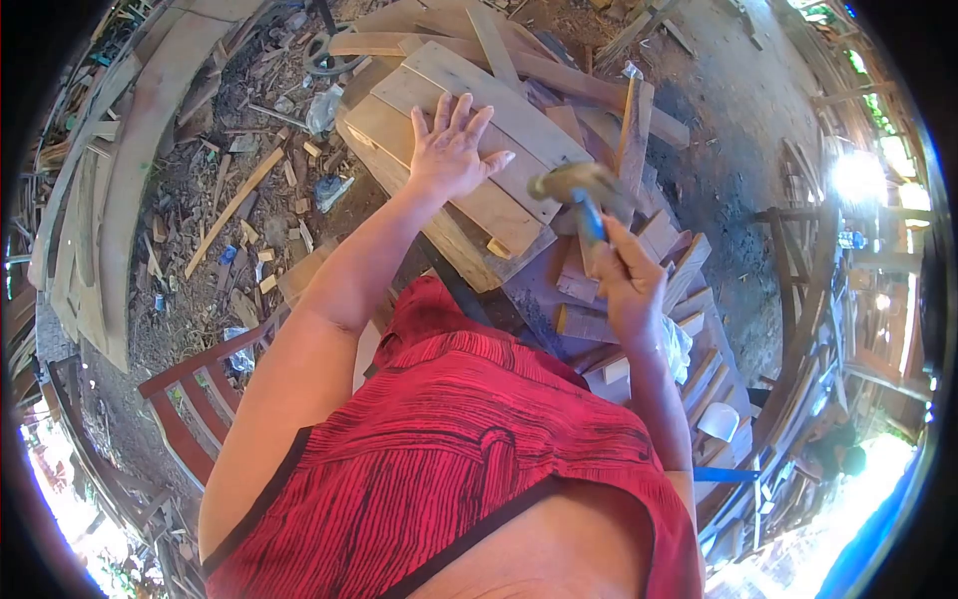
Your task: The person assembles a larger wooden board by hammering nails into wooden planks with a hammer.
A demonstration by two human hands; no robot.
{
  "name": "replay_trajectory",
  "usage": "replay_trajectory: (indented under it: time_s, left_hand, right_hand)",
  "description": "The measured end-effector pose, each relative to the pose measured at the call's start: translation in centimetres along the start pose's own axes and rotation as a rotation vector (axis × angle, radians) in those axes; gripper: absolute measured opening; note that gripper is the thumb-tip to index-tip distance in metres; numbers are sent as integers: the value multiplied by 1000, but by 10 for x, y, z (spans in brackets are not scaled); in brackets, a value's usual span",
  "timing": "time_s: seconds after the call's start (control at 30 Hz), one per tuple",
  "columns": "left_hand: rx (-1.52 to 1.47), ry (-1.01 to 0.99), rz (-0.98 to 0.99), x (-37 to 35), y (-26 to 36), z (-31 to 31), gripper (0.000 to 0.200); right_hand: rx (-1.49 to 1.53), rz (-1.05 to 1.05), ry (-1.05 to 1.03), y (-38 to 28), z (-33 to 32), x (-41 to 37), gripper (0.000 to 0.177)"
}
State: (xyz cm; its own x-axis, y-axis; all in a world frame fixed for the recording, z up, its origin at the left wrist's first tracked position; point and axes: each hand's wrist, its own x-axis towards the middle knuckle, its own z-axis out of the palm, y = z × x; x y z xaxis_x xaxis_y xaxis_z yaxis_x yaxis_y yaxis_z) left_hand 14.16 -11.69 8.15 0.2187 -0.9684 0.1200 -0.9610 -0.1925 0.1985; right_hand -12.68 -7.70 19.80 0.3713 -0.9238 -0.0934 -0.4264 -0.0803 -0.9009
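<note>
My left hand [451, 150] lies flat with spread fingers on a panel of wooden boards [519, 150], set side by side. My right hand [629, 275] is wrapped round the blue handle of a hammer [581, 187]. The hammer's head is blurred and hangs just off the right edge of the panel, near its corner. Under the boards runs a thick wooden beam [461, 250]. Whether a nail stands beneath the hammer I cannot make out.
Wood offcuts [689, 265] are heaped to the right of the panel. Longer planks [544, 68] lie behind it. A reddish-brown slatted chair [190, 419] stands at lower left. Scraps and plastic litter the dirt floor [259, 180]. A blue-handled tool [725, 475] rests at lower right.
</note>
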Motion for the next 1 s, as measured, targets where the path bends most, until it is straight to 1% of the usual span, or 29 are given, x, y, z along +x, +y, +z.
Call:
replay_trajectory:
  time_s: [0.03, 0.07, 0.13, 0.17, 0.23, 0.27, 0.33, 0.37, 0.43, 0.47, 0.57, 0.63, 0.67, 0.73, 0.77, 0.83, 0.87, 0.93, 0.97, 1.0]
  left_hand:
    - [4, 3, 1, 0, 0, 1, 79]
    - [5, 2, 0, -1, 0, 1, 79]
    - [12, -5, 3, 0, -1, 0, 79]
    - [10, -2, 4, 0, 0, -1, 79]
    - [6, -14, 2, -1, 0, -3, 80]
    - [6, -10, 1, 1, 1, -3, 80]
    - [8, -7, 0, -1, 0, -1, 80]
    - [10, -6, -2, 1, -1, -1, 80]
    - [19, -13, -3, 0, 1, 0, 80]
    - [19, -16, -1, -1, 1, 0, 80]
    - [25, -22, -6, 0, 1, -4, 80]
    - [28, -40, -8, -1, 2, -7, 80]
    - [28, -34, -9, 2, 1, -7, 80]
    - [18, -29, -5, -1, 0, -3, 80]
    - [19, -28, -6, 1, 0, -4, 80]
    - [33, -43, -13, 1, 1, -3, 80]
    - [32, -45, -12, 0, 2, -3, 80]
    - [17, -39, -10, 0, 2, -4, 80]
    - [16, -36, -9, 0, 1, -3, 80]
    - [19, -28, -3, 0, 0, -2, 80]
  right_hand:
    - [92, -15, 33, -3, -1, -3, 29]
    - [93, -14, 32, 1, 0, -5, 29]
    - [-23, -71, 53, 17, 3, -6, 32]
    - [-25, -73, 55, 26, 7, -4, 32]
    - [-67, 25, -66, 37, 13, -3, 33]
    - [-68, 21, -66, 36, 10, -1, 33]
    - [-61, 95, -19, 22, 5, -2, 33]
    - [-59, 93, -22, 14, 2, -3, 33]
    - [140, 60, 48, 4, -3, -9, 33]
    - [140, 63, 49, 5, -2, -11, 33]
    - [49, 11, 55, 25, 7, -10, 33]
    - [-130, -13, -50, 41, 15, -5, 35]
    - [-133, -20, -49, 44, 11, -3, 35]
    - [18, 109, -34, 27, 6, -5, 34]
    - [17, 108, -35, 19, 3, -4, 34]
    - [134, 45, 38, 6, -2, -8, 33]
    - [134, 48, 39, 3, -1, -10, 33]
    - [66, -18, 83, -2, 1, -11, 33]
    - [64, -20, 85, 12, 5, -9, 33]
    - [-101, -90, 51, 39, 14, -4, 33]
